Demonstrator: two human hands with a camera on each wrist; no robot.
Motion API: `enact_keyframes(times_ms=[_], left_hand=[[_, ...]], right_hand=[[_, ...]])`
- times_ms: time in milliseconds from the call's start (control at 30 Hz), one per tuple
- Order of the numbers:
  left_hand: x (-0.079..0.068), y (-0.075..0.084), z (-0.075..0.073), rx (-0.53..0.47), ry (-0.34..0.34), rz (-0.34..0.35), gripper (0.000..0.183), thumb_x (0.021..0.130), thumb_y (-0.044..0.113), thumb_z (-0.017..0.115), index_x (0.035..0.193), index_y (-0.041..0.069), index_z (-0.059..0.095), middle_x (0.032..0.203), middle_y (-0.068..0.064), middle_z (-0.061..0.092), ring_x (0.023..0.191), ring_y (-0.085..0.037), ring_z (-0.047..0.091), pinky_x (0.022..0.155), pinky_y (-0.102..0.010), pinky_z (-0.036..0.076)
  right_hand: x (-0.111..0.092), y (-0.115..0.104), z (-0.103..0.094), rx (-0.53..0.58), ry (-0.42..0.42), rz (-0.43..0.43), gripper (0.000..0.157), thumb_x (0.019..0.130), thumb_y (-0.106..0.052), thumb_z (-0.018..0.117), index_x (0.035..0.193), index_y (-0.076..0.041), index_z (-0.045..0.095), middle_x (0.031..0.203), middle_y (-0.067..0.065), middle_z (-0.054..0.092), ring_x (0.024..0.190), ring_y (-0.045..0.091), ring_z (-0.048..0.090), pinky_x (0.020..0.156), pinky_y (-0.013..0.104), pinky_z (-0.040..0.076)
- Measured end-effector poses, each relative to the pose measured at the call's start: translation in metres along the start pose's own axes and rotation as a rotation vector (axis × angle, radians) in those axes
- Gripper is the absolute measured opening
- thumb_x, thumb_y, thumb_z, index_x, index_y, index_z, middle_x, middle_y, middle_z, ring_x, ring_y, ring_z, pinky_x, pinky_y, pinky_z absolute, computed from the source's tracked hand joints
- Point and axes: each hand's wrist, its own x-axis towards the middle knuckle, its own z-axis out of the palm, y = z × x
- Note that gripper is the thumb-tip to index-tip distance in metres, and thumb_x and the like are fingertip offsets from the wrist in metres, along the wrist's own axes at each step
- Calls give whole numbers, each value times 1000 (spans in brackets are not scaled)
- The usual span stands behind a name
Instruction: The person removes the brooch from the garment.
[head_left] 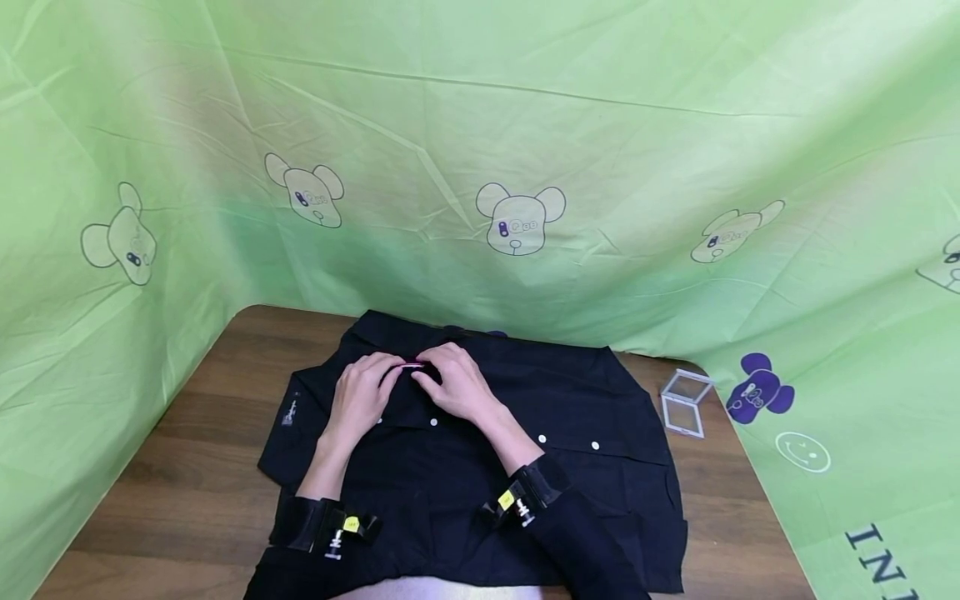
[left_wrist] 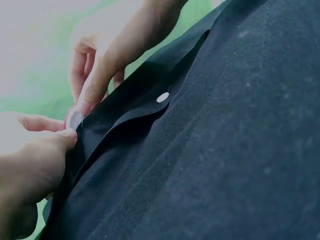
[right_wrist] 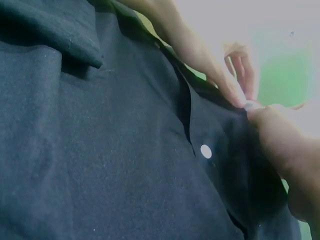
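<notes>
Both hands meet over a black button-up shirt spread across the table. Between their fingertips is a small, flat, rounded thing with a pale face and a pink edge; its exact kind I cannot tell. My left hand pinches it from the left with thumb and fingers. From the other side, my right hand pinches it with bent fingers. White buttons run along the shirt's front placket, one button showing near the hands in the right wrist view. Fingers partly cover the small thing.
A hinged square case with pale edges stands open at the table's right side. The wooden table shows around the shirt. Green cloth with bear prints hangs behind and at both sides.
</notes>
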Motion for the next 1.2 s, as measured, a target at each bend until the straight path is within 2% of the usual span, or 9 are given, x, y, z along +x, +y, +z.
enact_keyframes(times_ms=[200, 400, 667, 900, 1200], left_hand=[[3, 8, -2, 77, -5, 22, 13, 94, 13, 74, 105, 9, 81, 106, -4, 76, 95, -24, 66, 77, -47, 50], [5, 11, -3, 111, 28, 57, 13, 94, 12, 74, 103, 7, 81, 103, -5, 76, 92, -26, 66, 76, -48, 51], [5, 12, -3, 115, 49, 77, 13, 94, 13, 74, 102, 6, 80, 102, -6, 76, 91, -27, 66, 76, -49, 51], [6, 13, -4, 111, 55, 82, 12, 93, 12, 75, 101, 6, 81, 101, -6, 76, 92, -27, 66, 77, -49, 51], [6, 13, -4, 113, 49, 81, 11, 92, 11, 75, 100, 6, 81, 101, -6, 76, 92, -26, 66, 76, -48, 51]], right_hand=[[4, -8, -5, -134, -14, -64, 28, 95, -31, 72, 113, -10, 77, 111, 1, 75, 109, 17, 59, 97, 36, 46], [7, -13, -4, -205, -22, -112, 27, 95, -31, 71, 112, -10, 76, 109, 1, 74, 108, 18, 59, 97, 36, 46], [10, -17, -5, -222, -9, -143, 23, 97, -24, 70, 111, -8, 76, 107, 2, 75, 106, 20, 60, 95, 39, 48], [9, -16, -4, -272, -13, -145, 19, 100, -23, 65, 109, -11, 77, 105, -1, 75, 105, 17, 62, 93, 35, 48], [10, -16, -3, -279, -6, -138, 17, 102, -20, 63, 105, -12, 77, 103, -2, 76, 101, 16, 62, 89, 33, 48]])
